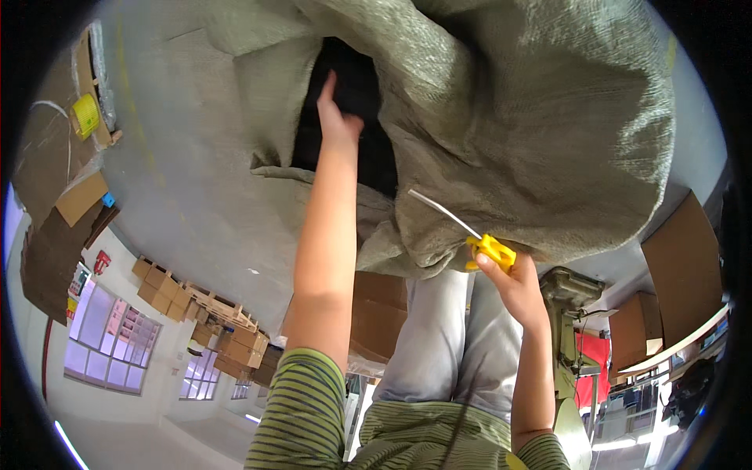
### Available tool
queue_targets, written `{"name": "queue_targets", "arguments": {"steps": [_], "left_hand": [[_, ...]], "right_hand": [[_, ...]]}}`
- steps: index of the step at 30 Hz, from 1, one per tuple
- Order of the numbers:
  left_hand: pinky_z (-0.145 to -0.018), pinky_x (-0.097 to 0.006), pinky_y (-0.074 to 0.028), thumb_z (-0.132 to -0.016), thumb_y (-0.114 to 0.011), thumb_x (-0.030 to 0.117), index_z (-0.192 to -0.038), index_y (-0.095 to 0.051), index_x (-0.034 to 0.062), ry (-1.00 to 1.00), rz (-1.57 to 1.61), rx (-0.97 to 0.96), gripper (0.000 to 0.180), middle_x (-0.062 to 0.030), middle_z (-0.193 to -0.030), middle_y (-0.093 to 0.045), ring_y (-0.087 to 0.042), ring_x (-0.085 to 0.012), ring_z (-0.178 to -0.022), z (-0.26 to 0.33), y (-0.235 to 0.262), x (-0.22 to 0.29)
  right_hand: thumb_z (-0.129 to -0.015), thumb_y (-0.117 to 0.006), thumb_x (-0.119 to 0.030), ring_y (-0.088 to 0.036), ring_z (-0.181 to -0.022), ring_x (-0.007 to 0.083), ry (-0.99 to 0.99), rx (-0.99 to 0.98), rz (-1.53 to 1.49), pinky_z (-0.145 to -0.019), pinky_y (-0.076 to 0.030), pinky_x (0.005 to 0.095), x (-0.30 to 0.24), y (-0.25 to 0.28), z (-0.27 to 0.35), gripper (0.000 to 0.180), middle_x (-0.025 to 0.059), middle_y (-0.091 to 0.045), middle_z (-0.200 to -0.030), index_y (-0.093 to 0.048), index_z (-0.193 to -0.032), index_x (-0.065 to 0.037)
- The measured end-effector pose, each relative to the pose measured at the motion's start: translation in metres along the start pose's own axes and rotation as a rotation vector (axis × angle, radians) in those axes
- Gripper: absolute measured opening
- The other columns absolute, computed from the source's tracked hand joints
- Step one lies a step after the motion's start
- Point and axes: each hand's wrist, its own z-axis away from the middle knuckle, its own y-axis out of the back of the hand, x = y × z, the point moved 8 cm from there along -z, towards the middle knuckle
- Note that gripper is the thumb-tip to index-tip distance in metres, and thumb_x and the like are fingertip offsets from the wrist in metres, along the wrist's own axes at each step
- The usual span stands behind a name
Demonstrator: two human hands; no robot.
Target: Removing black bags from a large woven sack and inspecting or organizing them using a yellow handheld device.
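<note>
A person leans over a large grey-green woven sack (509, 102) lying on the pale grey floor (180, 204). The left hand (337, 117) reaches into the sack's dark opening, fingers spread flat against black material inside, apparently to hold the mouth open. The right hand (513, 278), well apart from it, is clamped on a yellow-handled cutter (492, 251) whose thin metal blade lies against the sack's folded edge. Stacked brown cardboard boxes (235, 345) stand farther off.
</note>
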Motion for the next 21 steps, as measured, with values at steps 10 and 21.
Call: {"name": "queue_targets", "arguments": {"steps": [10, 21], "left_hand": [[-0.092, -0.034, -0.045, -0.080, -0.070, 0.013, -0.127, -0.044, 0.0012, -0.058, -0.144, 0.213, 0.055, -0.0077, -0.123, -0.052, -0.053, -0.0212, -0.109, 0.143, 0.070, 0.022], [-0.088, -0.030, -0.043, -0.078, -0.072, 0.014, -0.114, -0.055, -0.0039, -0.148, -0.398, 0.302, 0.044, -0.0092, -0.110, -0.060, -0.057, -0.0191, -0.099, 0.216, 0.078, 0.066]], "right_hand": [[-0.081, -0.064, -0.045, -0.061, -0.056, 0.0254, -0.275, -0.136, 0.630, -0.057, -0.046, 0.0350, -0.014, -0.016, 0.000, 0.050, 0.0134, -0.060, -0.059, -0.063, -0.080, 0.005], [-0.077, -0.065, -0.051, -0.060, -0.056, 0.0270, -0.149, -0.170, 0.612, -0.058, -0.047, 0.0382, -0.059, -0.046, 0.004, 0.056, 0.0174, -0.059, -0.061, -0.064, -0.082, 0.004]]}}
